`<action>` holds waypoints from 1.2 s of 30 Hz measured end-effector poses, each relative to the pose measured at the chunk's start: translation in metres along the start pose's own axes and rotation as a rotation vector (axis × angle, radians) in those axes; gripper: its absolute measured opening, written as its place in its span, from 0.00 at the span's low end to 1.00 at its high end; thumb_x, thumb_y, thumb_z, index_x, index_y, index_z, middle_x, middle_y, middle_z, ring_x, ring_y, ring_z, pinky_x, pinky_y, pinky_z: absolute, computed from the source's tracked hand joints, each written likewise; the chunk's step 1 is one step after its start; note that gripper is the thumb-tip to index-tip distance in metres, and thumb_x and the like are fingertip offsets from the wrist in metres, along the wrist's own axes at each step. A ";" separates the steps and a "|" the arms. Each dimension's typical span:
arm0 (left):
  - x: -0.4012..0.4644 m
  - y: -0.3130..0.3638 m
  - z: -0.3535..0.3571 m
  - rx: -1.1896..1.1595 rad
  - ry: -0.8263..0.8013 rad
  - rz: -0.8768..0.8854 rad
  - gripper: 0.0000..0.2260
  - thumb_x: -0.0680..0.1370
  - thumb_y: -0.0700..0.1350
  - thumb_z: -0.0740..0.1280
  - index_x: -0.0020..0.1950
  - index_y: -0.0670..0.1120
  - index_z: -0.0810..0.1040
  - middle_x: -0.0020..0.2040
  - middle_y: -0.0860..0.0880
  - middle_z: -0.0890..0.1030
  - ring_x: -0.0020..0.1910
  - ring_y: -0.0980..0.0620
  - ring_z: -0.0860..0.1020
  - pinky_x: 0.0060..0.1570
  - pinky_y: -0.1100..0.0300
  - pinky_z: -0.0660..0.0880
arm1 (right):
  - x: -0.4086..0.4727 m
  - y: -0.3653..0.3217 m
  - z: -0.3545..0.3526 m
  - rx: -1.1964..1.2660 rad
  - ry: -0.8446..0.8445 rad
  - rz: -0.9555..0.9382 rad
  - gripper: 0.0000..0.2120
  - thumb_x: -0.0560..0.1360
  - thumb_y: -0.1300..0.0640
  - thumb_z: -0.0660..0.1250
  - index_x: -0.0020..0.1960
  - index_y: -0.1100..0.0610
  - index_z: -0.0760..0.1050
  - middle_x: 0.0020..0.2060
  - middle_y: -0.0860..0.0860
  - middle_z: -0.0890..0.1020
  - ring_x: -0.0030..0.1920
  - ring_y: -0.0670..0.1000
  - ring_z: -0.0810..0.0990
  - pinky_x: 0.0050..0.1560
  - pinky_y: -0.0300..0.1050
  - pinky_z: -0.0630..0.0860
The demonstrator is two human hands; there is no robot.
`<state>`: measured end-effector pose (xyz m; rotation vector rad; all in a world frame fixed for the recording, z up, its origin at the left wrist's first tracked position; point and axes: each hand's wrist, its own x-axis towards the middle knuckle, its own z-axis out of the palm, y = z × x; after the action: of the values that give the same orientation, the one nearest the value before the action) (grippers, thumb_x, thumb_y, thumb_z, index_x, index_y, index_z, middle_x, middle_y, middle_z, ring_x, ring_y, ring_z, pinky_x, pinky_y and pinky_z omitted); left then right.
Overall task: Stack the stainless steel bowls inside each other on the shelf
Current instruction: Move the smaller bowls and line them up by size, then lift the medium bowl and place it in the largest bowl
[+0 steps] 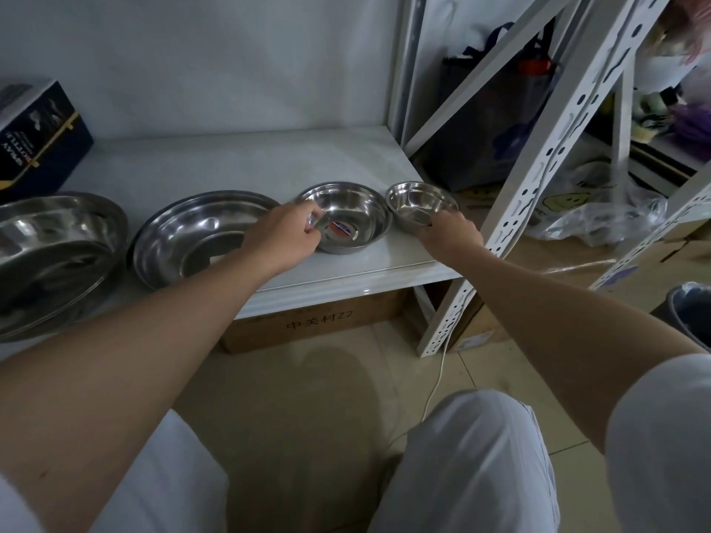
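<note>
White metal shelf point(250, 167) against a pale wall, slotted white uprights point(569, 148) on its right side. Tiled floor below; a cardboard box point(319, 325) sits under the shelf, a thin white cable point(436, 382) trails across the tiles. Dark printed box point(38, 136) at the back left of the shelf. Bags and clutter behind the uprights, a grey bin point(692, 313) at far right.

Four steel bowls in a row on the shelf, none nested yet: biggest bowl point(50, 248) far left, large bowl point(196, 236) next, medium bowl point(354, 217) with a red-blue sticker inside, small bowl point(419, 203) at the right end near the shelf edge.

Left hand point(284, 236) is at the medium bowl's left rim, fingers curled over the rim, pinching it, looks like; the large bowl lies just beside the wrist. Right hand point(450, 232) is on the near rim of the small bowl, fingers closed against its side; real grip or plain contact is hard to tell from behind. Person crouches, light trousers point(473, 463) in the foreground.
</note>
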<state>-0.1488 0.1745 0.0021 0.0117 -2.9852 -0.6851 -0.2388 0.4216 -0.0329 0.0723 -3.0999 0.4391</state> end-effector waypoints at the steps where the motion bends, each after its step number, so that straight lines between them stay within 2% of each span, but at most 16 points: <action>1: 0.000 0.000 0.001 0.002 0.000 0.000 0.15 0.79 0.43 0.61 0.66 0.49 0.74 0.52 0.48 0.81 0.43 0.48 0.81 0.45 0.45 0.81 | 0.000 0.001 0.000 0.008 -0.002 0.012 0.12 0.79 0.54 0.59 0.54 0.60 0.77 0.45 0.55 0.79 0.48 0.58 0.80 0.45 0.49 0.75; 4: 0.000 0.000 0.002 -0.004 0.005 0.003 0.15 0.79 0.43 0.61 0.66 0.49 0.74 0.51 0.48 0.81 0.43 0.48 0.81 0.46 0.45 0.81 | 0.001 0.003 0.000 0.036 -0.032 0.018 0.13 0.80 0.54 0.58 0.53 0.62 0.77 0.48 0.58 0.81 0.50 0.60 0.80 0.49 0.52 0.77; 6: 0.000 0.001 0.002 -0.011 0.004 0.004 0.15 0.79 0.43 0.61 0.66 0.48 0.74 0.50 0.48 0.82 0.44 0.48 0.81 0.47 0.45 0.81 | 0.000 0.004 -0.001 -0.002 -0.049 0.010 0.10 0.79 0.56 0.59 0.51 0.61 0.76 0.50 0.58 0.81 0.50 0.60 0.80 0.48 0.51 0.76; 9: 0.000 0.000 -0.001 -0.017 0.011 0.014 0.15 0.79 0.43 0.61 0.66 0.48 0.74 0.52 0.48 0.82 0.45 0.48 0.80 0.47 0.46 0.80 | -0.005 -0.002 -0.007 -0.076 0.034 -0.011 0.14 0.79 0.54 0.61 0.60 0.60 0.76 0.56 0.57 0.79 0.54 0.59 0.79 0.48 0.52 0.76; 12: -0.003 -0.003 -0.006 -0.021 0.026 0.013 0.15 0.79 0.42 0.61 0.66 0.47 0.75 0.54 0.46 0.81 0.46 0.47 0.80 0.46 0.49 0.79 | -0.006 -0.014 -0.015 -0.092 0.114 -0.105 0.17 0.78 0.55 0.61 0.64 0.57 0.75 0.65 0.55 0.75 0.63 0.60 0.74 0.56 0.57 0.76; 16: -0.012 -0.010 -0.018 -0.024 0.040 -0.003 0.14 0.80 0.42 0.62 0.65 0.47 0.75 0.54 0.48 0.81 0.48 0.48 0.80 0.48 0.47 0.80 | -0.009 -0.050 -0.022 -0.045 0.113 -0.228 0.10 0.78 0.55 0.60 0.51 0.58 0.78 0.56 0.57 0.78 0.59 0.60 0.76 0.54 0.58 0.78; 19: -0.023 -0.025 -0.029 -0.022 0.060 -0.043 0.14 0.80 0.43 0.62 0.64 0.48 0.75 0.52 0.49 0.81 0.45 0.49 0.80 0.45 0.49 0.81 | -0.017 -0.081 -0.022 -0.040 0.040 -0.276 0.13 0.79 0.55 0.61 0.58 0.60 0.78 0.54 0.57 0.78 0.57 0.58 0.77 0.57 0.57 0.78; 22: -0.037 -0.052 -0.042 0.001 0.101 -0.119 0.14 0.80 0.43 0.61 0.64 0.49 0.76 0.50 0.50 0.81 0.41 0.51 0.79 0.38 0.55 0.77 | -0.025 -0.115 -0.012 -0.003 -0.013 -0.365 0.11 0.77 0.56 0.63 0.56 0.58 0.79 0.50 0.55 0.80 0.53 0.56 0.80 0.53 0.52 0.79; 24: -0.049 -0.071 -0.054 0.043 0.142 -0.178 0.12 0.80 0.44 0.62 0.63 0.49 0.77 0.48 0.50 0.81 0.38 0.51 0.77 0.38 0.56 0.75 | -0.032 -0.144 -0.008 0.020 -0.045 -0.408 0.11 0.77 0.55 0.62 0.54 0.56 0.80 0.49 0.54 0.81 0.51 0.56 0.81 0.48 0.50 0.78; 29: -0.083 -0.114 -0.084 0.096 0.205 -0.305 0.09 0.80 0.45 0.63 0.58 0.48 0.78 0.46 0.48 0.81 0.39 0.51 0.79 0.34 0.58 0.73 | -0.050 -0.213 0.002 0.034 -0.121 -0.387 0.13 0.78 0.55 0.62 0.59 0.59 0.75 0.48 0.55 0.80 0.50 0.58 0.81 0.47 0.50 0.77; 31: -0.095 -0.131 -0.091 0.102 0.225 -0.356 0.08 0.80 0.45 0.63 0.56 0.47 0.78 0.46 0.49 0.81 0.41 0.51 0.78 0.34 0.59 0.71 | -0.056 -0.229 0.007 -0.080 -0.160 -0.351 0.17 0.78 0.51 0.62 0.64 0.59 0.72 0.48 0.57 0.80 0.50 0.59 0.81 0.45 0.50 0.77; 33: -0.106 -0.145 -0.095 0.094 0.226 -0.397 0.09 0.80 0.44 0.62 0.57 0.47 0.79 0.50 0.47 0.80 0.46 0.49 0.77 0.39 0.57 0.71 | -0.061 -0.235 0.014 -0.207 -0.197 -0.335 0.20 0.80 0.49 0.61 0.66 0.60 0.71 0.42 0.55 0.78 0.45 0.57 0.80 0.41 0.48 0.74; 34: -0.110 -0.152 -0.095 0.086 0.217 -0.410 0.10 0.79 0.44 0.62 0.58 0.48 0.79 0.51 0.47 0.80 0.47 0.49 0.77 0.41 0.55 0.71 | -0.063 -0.236 0.016 -0.246 -0.208 -0.331 0.20 0.80 0.50 0.61 0.67 0.60 0.70 0.38 0.54 0.76 0.42 0.56 0.80 0.40 0.47 0.75; 36: -0.118 -0.161 -0.095 0.069 0.185 -0.416 0.11 0.80 0.45 0.62 0.60 0.48 0.79 0.52 0.47 0.81 0.47 0.49 0.77 0.43 0.55 0.73 | -0.065 -0.236 0.020 -0.278 -0.223 -0.325 0.20 0.80 0.52 0.61 0.68 0.62 0.69 0.38 0.54 0.76 0.42 0.55 0.82 0.43 0.48 0.81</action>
<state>-0.0258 -0.0091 0.0086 0.6764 -2.8433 -0.5747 -0.1627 0.1923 0.0119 0.6506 -3.2345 -0.0121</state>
